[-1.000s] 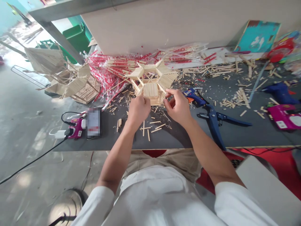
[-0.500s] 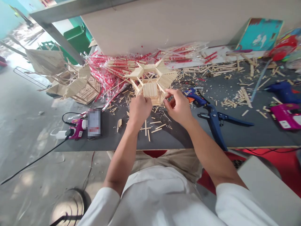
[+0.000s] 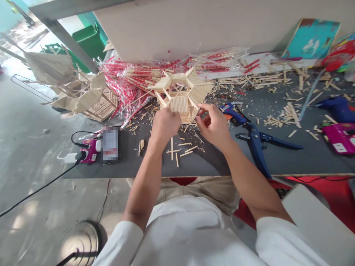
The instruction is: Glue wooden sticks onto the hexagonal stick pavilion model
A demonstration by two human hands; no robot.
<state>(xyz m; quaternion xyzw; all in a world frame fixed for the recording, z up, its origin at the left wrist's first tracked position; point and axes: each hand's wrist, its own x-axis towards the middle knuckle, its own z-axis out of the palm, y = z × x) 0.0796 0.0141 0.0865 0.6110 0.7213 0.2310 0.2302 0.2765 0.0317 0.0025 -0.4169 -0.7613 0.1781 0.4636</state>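
Note:
A hexagonal model built of pale wooden sticks stands on the dark grey table, in front of me. My left hand is curled against the model's lower left side, fingers closed on its frame. My right hand pinches a thin stick at the model's lower right edge, thumb and forefinger together. Loose short sticks lie on the table just below both hands.
A blue glue gun and blue cutters lie right of my hand. Red-wrapped chopstick packs pile behind the model. Another stick model sits left, a phone and purple charger near the edge. Stick offcuts litter the right.
Both hands stayed at the model; my left hand shifted slightly right along its lower edge, and the view tilted a little.

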